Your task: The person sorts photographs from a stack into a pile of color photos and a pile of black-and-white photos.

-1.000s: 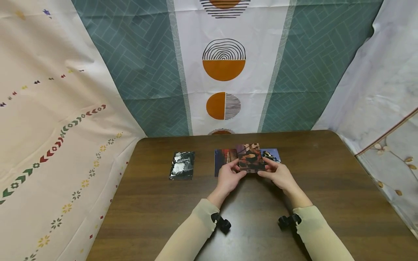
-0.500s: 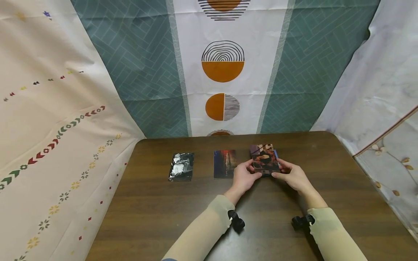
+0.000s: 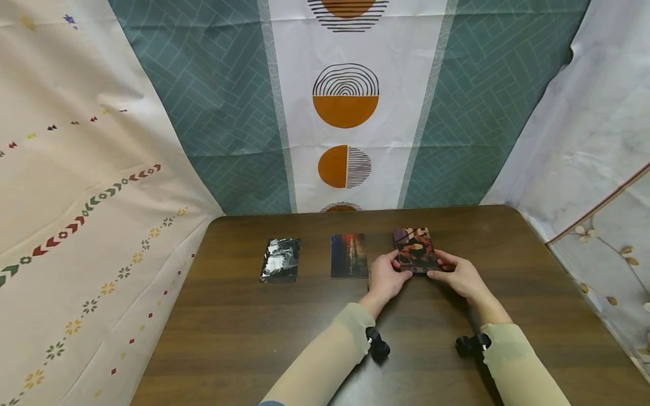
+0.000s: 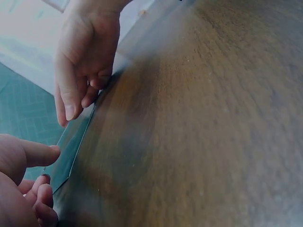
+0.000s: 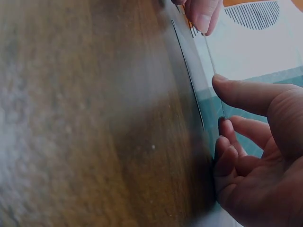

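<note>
A picture card (image 3: 416,249) with a dark, reddish-brown print is held by both hands near the back of the table. My left hand (image 3: 387,277) pinches its left side between thumb and fingers; my right hand (image 3: 461,277) pinches the right side. The right wrist view shows the thumb (image 5: 241,94) and fingers of my right hand on the card's thin edge. Just under the held card, a second card (image 5: 191,80) lies on the table, hidden from the head view.
Left of the hands, a blue-and-red card (image 3: 348,256) lies flat on the brown wooden table (image 3: 244,338). Farther left is a glossy black-and-white card (image 3: 281,260) that catches the light. Patterned cloth (image 3: 238,141) hangs behind the table and along both sides.
Both hands have carried the picture card to the right and lowered it over the blue-edged card, which is now covered. The blue-and-red card has come fully into view.
</note>
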Tool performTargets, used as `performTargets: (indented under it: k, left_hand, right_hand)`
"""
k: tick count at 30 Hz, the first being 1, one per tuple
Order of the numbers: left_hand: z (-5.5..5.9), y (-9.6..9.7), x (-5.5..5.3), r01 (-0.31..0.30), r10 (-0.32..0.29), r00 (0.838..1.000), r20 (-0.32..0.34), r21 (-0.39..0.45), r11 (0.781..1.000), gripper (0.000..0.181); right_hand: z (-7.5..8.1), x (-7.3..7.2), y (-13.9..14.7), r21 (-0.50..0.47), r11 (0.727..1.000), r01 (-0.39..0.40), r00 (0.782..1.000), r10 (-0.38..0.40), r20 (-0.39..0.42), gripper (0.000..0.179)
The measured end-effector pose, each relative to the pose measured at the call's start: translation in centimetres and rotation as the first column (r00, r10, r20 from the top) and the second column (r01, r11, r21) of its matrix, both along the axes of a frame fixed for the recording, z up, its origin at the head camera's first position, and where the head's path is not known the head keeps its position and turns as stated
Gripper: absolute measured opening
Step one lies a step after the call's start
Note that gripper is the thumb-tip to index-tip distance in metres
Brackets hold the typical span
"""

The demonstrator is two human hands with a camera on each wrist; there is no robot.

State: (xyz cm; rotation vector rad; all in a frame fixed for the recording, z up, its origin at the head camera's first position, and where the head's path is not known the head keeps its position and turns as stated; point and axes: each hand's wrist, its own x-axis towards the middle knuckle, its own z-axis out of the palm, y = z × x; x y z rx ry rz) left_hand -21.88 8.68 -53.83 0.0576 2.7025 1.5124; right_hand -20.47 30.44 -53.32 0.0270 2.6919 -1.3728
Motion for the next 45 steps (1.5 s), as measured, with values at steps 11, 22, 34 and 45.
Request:
performTargets:
  k: [11, 22, 34, 45]
  left_hand:
    - [0.02, 0.24, -0.15, 0.006, 0.000, 0.999, 0.048, -0.138, 0.990, 0.066]
    - [0.40, 0.41, -0.32, 0.020, -0.006, 0.997, 0.073, -0.194, 0.981, 0.067]
    - [0.64, 0.49, -0.36, 0.040, -0.022, 0.997, 0.080, -0.230, 0.972, 0.066]
    - [0.63, 0.41, -0.30, 0.043, -0.028, 0.997, 0.067, -0.235, 0.971, 0.064]
  right_hand:
    - [-0.18, -0.20, -0.03, 0.021, 1.000, 0.005, 0.999, -0.006, 0.037, 0.078]
    - [-0.07, -0.25, -0.11, 0.066, 0.998, 0.002, 0.999, -0.005, 0.041, 0.080]
    - [0.01, -0.20, -0.14, 0.127, 0.992, -0.003, 1.000, 0.001, 0.014, 0.079]
    - [-0.19, -0.26, -0.09, 0.158, 0.987, -0.012, 1.000, 0.012, 0.006, 0.075]
